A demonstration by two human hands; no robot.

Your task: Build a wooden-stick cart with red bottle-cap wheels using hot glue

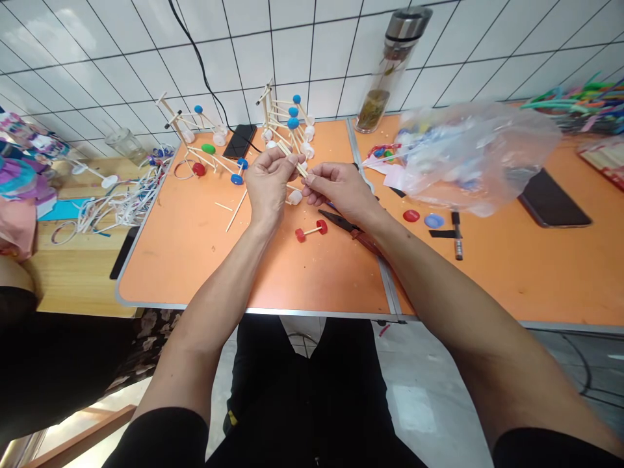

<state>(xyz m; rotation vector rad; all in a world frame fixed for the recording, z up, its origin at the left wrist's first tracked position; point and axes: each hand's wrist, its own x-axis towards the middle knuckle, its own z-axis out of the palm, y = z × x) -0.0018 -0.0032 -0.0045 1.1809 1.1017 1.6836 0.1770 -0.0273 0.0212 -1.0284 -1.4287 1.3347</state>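
Just beyond the pliers (361, 239), the left hand (270, 181) and right hand (344, 188) pinch thin wooden sticks (301, 170) between nearly closed fingers. The right forearm (414, 260) hides the pliers' handle ends — and a red-wheeled axle (311, 231) lies just left of the pliers. Farther beyond them stand a blue-balled stick frame (293, 123) leftward and a bottle (377, 97), with a plastic bag (480, 153) rightward.

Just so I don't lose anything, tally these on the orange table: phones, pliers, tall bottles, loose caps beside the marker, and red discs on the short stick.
Phones: 2 (rear one, right one)
Pliers: 1
Tall bottle: 1
Loose caps: 2 (red cap, blue cap)
Red discs: 2 (left disc, right disc)
Total: 8
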